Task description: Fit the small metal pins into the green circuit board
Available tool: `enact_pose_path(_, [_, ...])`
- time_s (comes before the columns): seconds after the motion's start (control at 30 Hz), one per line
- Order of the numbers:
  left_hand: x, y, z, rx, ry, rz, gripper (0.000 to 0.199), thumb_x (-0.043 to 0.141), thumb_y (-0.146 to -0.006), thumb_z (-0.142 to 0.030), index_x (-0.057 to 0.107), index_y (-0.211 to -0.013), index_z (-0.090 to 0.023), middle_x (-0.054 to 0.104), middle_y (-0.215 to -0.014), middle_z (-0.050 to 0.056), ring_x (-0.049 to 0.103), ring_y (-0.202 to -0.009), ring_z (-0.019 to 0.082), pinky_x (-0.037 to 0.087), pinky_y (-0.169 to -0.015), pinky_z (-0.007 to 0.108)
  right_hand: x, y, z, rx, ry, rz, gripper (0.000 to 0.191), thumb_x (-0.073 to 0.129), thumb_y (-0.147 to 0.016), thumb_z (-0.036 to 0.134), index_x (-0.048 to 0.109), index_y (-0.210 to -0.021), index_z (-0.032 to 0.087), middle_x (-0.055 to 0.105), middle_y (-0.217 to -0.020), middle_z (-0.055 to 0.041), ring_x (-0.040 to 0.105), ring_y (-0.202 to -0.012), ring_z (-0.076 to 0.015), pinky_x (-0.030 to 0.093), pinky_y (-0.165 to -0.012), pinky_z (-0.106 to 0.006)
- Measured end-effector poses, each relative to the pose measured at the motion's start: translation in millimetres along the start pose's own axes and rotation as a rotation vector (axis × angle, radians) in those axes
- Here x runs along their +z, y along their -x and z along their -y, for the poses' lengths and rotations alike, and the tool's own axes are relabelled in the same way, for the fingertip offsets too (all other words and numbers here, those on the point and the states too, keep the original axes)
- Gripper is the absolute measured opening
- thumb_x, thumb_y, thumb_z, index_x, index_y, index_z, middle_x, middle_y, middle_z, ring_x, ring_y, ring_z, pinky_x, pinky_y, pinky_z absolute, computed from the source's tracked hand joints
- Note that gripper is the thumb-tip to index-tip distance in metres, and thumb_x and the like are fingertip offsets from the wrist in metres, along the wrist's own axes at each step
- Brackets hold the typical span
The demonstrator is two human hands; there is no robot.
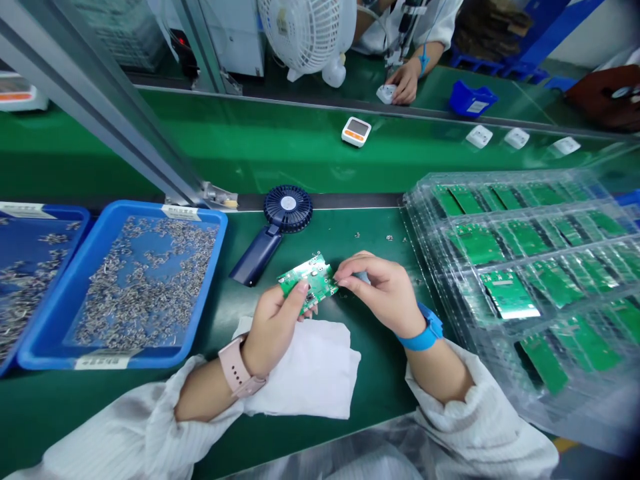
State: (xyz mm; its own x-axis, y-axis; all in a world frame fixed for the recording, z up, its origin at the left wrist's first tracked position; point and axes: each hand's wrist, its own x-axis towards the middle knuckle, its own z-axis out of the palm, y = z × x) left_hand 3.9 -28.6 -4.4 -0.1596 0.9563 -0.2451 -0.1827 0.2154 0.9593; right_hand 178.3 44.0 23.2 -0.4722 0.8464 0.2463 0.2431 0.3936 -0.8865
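Green circuit board (311, 283), silver components (315, 272), between left hand (273, 327) and right hand (380, 293)

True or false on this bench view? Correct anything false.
1. The left hand grips the green circuit board. True.
2. The right hand wears a pink smartwatch. False: it wears a blue wrist strap; the pink smartwatch is on the left wrist.
3. The navy handheld fan lies between the blue tray of small metal parts and the board. True.
4. The clear blister tray of green boards sits left of the hands. False: it sits to their right.
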Motion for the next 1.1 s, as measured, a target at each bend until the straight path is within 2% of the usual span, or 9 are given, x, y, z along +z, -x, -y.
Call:
enact_pose_path(0.37, [1.0,-1.1,-3.1,-0.004,-0.078,-0.027,0.038,0.056,-0.088,-0.043,0.059,-0.061,-0.016,0.061,-0.055,0.0,0.052,-0.05,0.011,0.041,-0.051,0.023,-3.9,1.8,0.6,-0.284,0.402,0.059,0.006,0.059,-0.091,0.019,0.063,-0.087,0.022,0.07,-0.086,-0.0024,0.06,-0.083,-0.017,0.047,-0.082,-0.037])
enact_pose_path(0.53, [1.3,-1.0,-2.4,-0.004,-0.079,-0.028,0.037,0.056,-0.088,-0.043,0.059,-0.061,-0.017,0.06,-0.054,-0.001,0.052,-0.05,0.011,0.041,-0.051,0.024,-2.3,4.7,2.5,-0.301,0.546,0.091,0.014,0.052,-0.092,0.013,0.063,-0.087,0.021,0.071,-0.091,-0.003,0.058,-0.088,-0.0184,0.045,-0.08,-0.038])
enact_pose_path(0.73, [0.8,-1.0,-1.3,0.002,-0.095,-0.044,0.037,0.057,-0.088,-0.041,0.06,-0.059,-0.017,0.059,-0.053,0.0,0.051,-0.049,0.011,0.041,-0.05,0.023,2.0,5.0,0.7,-0.294,0.605,0.085,0.017,0.05,-0.092,0.012,0.061,-0.084,0.021,0.069,-0.089,-0.0029,0.055,-0.088,-0.0189,0.042,-0.079,-0.038])
enact_pose_path(1.1, [1.1,-1.0,-1.2,-0.007,-0.079,-0.059,0.037,0.057,-0.087,-0.04,0.059,-0.057,-0.018,0.058,-0.052,0.0,0.051,-0.049,0.012,0.04,-0.049,0.025,4.5,10.5,-1.6,-0.418,0.72,0.113,0.02,0.043,-0.094,0.012,0.059,-0.093,0.022,0.065,-0.091,-0.0044,0.051,-0.092,-0.0208,0.039,-0.077,-0.038])
